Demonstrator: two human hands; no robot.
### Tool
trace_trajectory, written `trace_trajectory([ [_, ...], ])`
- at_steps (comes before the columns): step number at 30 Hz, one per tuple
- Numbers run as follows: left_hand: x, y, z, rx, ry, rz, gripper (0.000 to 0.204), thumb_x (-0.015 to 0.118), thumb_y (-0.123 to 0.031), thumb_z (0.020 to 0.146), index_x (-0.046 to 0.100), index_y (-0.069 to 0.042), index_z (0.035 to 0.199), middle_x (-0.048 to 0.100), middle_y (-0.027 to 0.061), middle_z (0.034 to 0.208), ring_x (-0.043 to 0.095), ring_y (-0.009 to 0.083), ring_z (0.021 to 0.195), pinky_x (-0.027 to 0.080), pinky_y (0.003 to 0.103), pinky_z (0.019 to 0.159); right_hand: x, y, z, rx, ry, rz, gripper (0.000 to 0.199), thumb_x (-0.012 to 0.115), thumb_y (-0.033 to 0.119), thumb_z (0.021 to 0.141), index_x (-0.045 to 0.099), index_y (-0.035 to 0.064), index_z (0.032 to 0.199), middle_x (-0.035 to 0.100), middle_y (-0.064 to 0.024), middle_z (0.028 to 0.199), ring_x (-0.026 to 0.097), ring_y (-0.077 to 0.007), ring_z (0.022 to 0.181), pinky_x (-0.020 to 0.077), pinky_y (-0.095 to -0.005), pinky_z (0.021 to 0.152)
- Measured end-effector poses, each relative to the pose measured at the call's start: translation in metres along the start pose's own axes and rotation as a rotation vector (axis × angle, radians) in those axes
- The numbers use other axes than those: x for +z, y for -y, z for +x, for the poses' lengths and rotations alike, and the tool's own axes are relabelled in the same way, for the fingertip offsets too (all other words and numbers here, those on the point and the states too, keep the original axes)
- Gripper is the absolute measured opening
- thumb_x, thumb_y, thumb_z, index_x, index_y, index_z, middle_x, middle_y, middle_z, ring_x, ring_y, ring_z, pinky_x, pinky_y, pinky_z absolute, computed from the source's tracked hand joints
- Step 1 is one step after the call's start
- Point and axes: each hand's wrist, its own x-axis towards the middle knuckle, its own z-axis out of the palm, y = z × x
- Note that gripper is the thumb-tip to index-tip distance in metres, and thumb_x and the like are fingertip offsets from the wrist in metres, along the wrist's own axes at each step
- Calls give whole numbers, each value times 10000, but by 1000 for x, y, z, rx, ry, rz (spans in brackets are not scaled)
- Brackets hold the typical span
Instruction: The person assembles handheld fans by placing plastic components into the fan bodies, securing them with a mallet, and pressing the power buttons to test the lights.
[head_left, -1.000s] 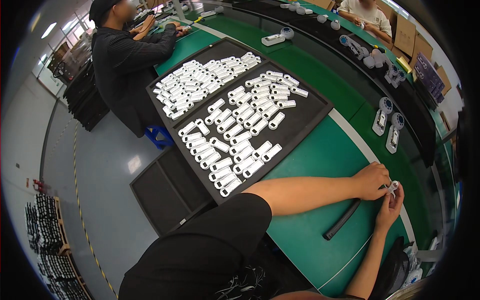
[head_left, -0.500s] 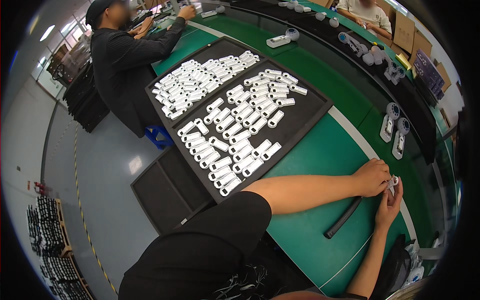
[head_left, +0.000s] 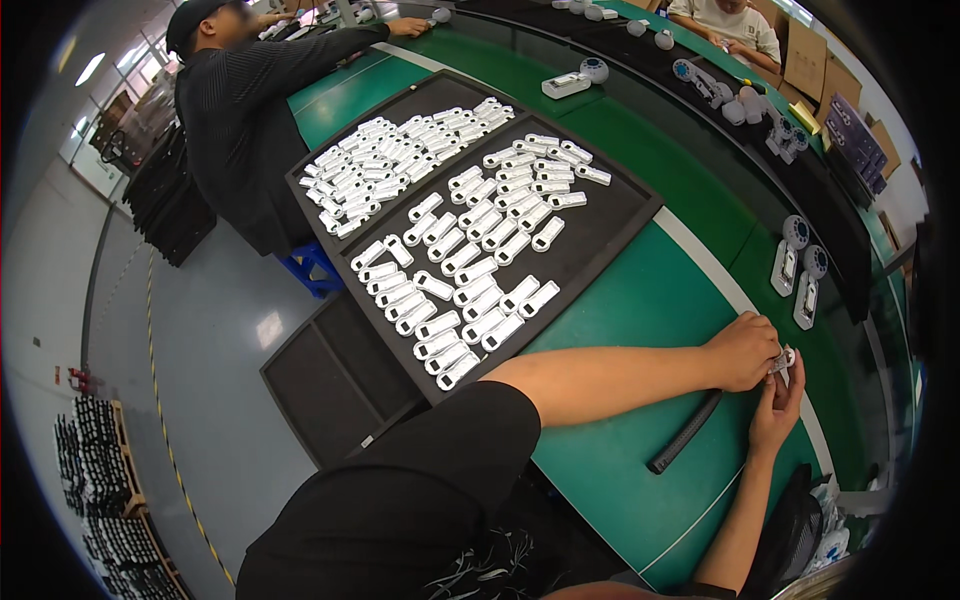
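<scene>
At the right edge of the green worktable my two hands meet around a small white plastic part (head_left: 786, 360). My left hand (head_left: 742, 352) reaches across with its fingers closed at the part's near side; what exactly the fingertips pinch is hidden. From below, my right hand (head_left: 776, 412) holds the part between thumb and fingers. Beneath my left wrist a black rod-shaped handle (head_left: 684, 436) lies on the table; its upper end reaches up near my hand. Left of my arm sits a large black divided tray (head_left: 590, 230) with rows of white elongated casings (head_left: 480, 270) in both compartments.
A green conveyor (head_left: 690, 170) runs past the table, carrying white devices with round heads (head_left: 795, 270). A co-worker in black (head_left: 240, 120) reaches toward the belt at the far left; another person (head_left: 735, 35) sits across. A second black tray (head_left: 330, 370) is below the table edge.
The devices on the belt have shifted slightly toward me. The co-worker in black has stretched an arm out to the belt. My hands stay at the white part, with it turned slightly.
</scene>
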Motion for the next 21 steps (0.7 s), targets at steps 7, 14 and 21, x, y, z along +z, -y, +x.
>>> trace_trajectory([
  [7, -1, 2, 1, 84, 4, 34, 152, 603, -141, 758, 661, -28, 841, 619, 106, 925, 533, 282, 988, 390, 414, 906, 7, 12, 2, -48, -38, -3, 478, 462, 4, 974, 348, 6, 1439, 530, -164, 1342, 617, -186, 1054, 498, -294, 893],
  [14, -2, 0, 2, 91, 34, 88, 172, 598, -164, 770, 661, -23, 846, 612, 118, 936, 525, 282, 990, 386, 409, 915, -4, 0, 1, 39, -7, -26, 454, 489, 47, 983, 378, 6, 1421, 589, -129, 1236, 628, -142, 913, 525, -267, 797],
  [21, -1, -3, 1, 100, -12, 72, 180, 629, -189, 771, 665, -25, 836, 597, 106, 929, 520, 275, 980, 392, 403, 909, -10, -20, -2, 72, -62, -109, 376, 505, 78, 992, 459, -8, 1354, 597, -73, 1119, 594, -115, 919, 498, -246, 771],
])
